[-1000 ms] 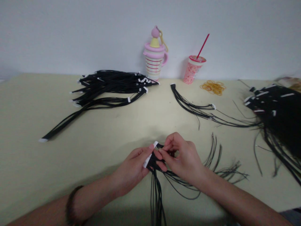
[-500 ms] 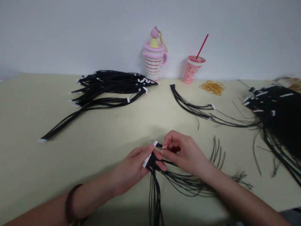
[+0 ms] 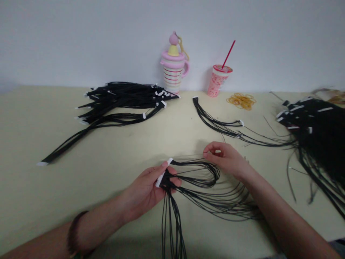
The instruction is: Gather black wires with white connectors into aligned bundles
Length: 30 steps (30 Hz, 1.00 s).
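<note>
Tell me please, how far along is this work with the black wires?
Done, it seems: the tagged wire bundles at far left. In hand: the left hand grips a white-tagged wire bundle, the right hand pinched just beyond its loops. Left, probably: the big tagged wire heap at right.

View: one head-worn camera, above the table's [image 3: 67,172] near side
Facing: forward and down, toward the far wall [image 3: 172,21]
Nearest: left hand [image 3: 145,190], right hand [image 3: 229,158]

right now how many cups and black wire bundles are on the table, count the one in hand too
cups: 2 (striped cup, pink cup with red straw)
black wire bundles: 4 (left pile, middle bundle, right heap, bundle in the left hand)
total: 6
</note>
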### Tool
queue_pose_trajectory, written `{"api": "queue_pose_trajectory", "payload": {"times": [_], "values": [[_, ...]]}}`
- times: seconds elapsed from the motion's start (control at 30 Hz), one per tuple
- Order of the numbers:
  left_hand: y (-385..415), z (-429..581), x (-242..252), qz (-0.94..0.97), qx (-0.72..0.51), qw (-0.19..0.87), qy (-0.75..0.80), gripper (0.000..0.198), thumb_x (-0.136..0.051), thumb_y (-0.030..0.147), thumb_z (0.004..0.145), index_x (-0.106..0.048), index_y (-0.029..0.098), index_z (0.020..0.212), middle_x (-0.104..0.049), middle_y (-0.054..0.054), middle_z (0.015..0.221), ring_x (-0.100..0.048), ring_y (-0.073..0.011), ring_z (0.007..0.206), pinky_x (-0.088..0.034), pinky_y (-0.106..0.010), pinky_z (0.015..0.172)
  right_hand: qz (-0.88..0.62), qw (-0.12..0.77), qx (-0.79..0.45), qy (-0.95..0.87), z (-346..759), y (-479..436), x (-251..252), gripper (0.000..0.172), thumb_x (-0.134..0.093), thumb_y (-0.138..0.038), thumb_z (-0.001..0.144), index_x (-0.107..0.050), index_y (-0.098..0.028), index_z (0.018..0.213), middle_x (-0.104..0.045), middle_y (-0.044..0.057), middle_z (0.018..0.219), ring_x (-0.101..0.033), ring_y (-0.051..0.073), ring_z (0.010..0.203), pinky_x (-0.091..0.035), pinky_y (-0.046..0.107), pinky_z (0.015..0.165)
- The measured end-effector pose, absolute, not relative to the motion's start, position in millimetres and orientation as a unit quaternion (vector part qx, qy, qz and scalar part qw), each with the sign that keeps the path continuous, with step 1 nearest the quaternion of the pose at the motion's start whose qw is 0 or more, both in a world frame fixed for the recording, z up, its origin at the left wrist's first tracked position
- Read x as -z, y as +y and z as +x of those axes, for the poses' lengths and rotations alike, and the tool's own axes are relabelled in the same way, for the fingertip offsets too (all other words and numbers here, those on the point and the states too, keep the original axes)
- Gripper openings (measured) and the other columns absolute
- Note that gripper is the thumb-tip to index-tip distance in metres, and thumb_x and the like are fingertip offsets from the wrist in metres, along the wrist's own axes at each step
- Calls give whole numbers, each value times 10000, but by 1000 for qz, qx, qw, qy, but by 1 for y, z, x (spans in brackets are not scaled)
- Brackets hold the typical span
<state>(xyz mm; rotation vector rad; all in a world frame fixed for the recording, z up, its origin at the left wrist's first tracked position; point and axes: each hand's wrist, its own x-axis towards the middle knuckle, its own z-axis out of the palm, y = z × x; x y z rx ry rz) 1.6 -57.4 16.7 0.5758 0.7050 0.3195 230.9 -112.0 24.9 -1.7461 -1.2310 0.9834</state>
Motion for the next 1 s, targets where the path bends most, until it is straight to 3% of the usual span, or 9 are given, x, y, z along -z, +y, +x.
{"api": "queue_pose_trajectory", "payload": {"times": [0.17,0.23,0.3,0.43,0.67,1.0], "values": [[-55,3,-17,255,-181,892,328,275,-433,350,876,-580,136,786,-604,-46,662,-559,-131,658,-438,-248,615,-719,317,-198,-586,224,-117,-24,158,-546,-302,777,-620,-162,775,-526,28,709,-480,120,591,-383,250,527],[-56,3,-15,255,-185,893,323,275,-425,352,879,-574,139,788,-615,-57,691,-557,-131,658,-442,-259,633,-707,340,-59,-617,218,-121,-32,134,-548,-265,782,-614,-155,822,-540,69,840,-521,159,743,-426,283,630],[-56,3,-13,256,-188,893,317,266,-425,357,879,-566,146,800,-631,-68,724,-564,-134,667,-443,-268,655,-676,388,21,-626,208,-127,-41,79,-566,-215,773,-591,-149,809,-537,65,829,-517,158,780,-426,277,665],[-56,2,-10,253,-190,899,302,256,-429,367,877,-555,149,830,-661,-89,788,-591,-147,717,-449,-282,699,-586,386,-93,-707,187,-139,-51,65,-548,-166,803,-562,-157,740,-526,-7,631,-482,88,575,-392,211,540],[-57,1,-10,241,-193,907,287,261,-415,344,888,-560,131,846,-683,-115,825,-622,-165,772,-463,-289,725,-543,206,-179,-794,182,-137,-37,234,-422,-268,899,-619,-171,817,-559,20,703,-510,118,665,-379,248,598],[-57,1,-11,250,-201,900,293,256,-437,345,879,-573,130,845,-680,-122,868,-623,-172,796,-476,-311,724,-563,240,-202,-765,181,-137,-39,215,-416,-249,900,-612,-170,941,-605,46,807,-543,139,756,-414,271,689]]}}
